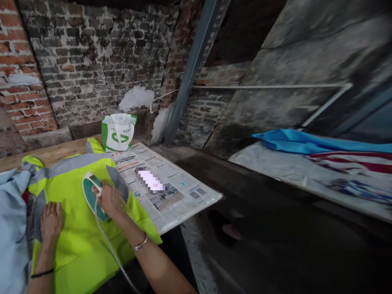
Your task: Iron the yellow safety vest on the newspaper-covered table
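A bright yellow hi-vis jacket (pixel 73 179) with grey bands lies spread over the near left part of the table, its lower part hanging toward me. My right hand (pixel 108 198) is wrapped round the handle of a green and white iron (pixel 92 192), which rests on the jacket. From the iron a pale cord (pixel 107 241) runs down past my right forearm. Flat on the jacket's left side lies my left hand (pixel 51 220), fingers stretched out and holding nothing. Light blue cloth (pixel 12 224) is bunched at the far left.
Newspaper (pixel 183 192) covers the table's right part, with a pixelated phone-like object (pixel 150 180) on it. A green and white bag (pixel 119 132) stands at the back. Across a dark floor, another table (pixel 254 159) bears blue cloth (pixel 294 141) and striped cloth (pixel 349 161).
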`<state>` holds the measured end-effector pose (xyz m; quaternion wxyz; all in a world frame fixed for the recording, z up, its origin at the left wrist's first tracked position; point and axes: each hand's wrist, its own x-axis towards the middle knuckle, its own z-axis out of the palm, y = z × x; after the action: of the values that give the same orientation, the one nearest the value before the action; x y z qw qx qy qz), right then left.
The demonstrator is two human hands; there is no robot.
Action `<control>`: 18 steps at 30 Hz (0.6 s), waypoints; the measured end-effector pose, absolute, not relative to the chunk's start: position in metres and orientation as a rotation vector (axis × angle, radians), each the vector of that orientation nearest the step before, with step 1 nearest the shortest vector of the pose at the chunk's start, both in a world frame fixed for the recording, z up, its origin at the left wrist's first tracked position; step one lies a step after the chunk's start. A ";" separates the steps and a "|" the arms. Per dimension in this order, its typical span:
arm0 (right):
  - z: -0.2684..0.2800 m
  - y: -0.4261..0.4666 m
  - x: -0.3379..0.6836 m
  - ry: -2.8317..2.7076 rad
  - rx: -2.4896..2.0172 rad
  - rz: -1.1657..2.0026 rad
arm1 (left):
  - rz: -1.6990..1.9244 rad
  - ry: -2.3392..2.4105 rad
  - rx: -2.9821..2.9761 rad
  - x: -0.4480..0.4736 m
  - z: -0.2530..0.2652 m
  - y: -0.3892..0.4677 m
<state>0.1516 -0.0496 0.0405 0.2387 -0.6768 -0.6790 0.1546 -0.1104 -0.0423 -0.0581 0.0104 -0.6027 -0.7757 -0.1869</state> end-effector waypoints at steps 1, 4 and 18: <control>0.042 -0.042 0.149 -1.863 -1.850 0.426 | -0.580 -2.426 -1.876 -0.110 -0.058 -0.042; 0.051 -0.010 0.139 -1.861 -1.830 0.450 | -0.576 -2.426 -1.865 -0.110 -0.056 -0.042; 0.042 -0.049 0.153 -2.153 -1.636 0.461 | -0.639 -2.479 -1.863 -0.106 -0.062 -0.047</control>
<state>0.1528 -0.0487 0.0423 0.1976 -0.5846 -0.7694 0.1648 -0.1061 -0.0467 -0.0624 -0.0125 -0.5883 -0.7829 -0.2019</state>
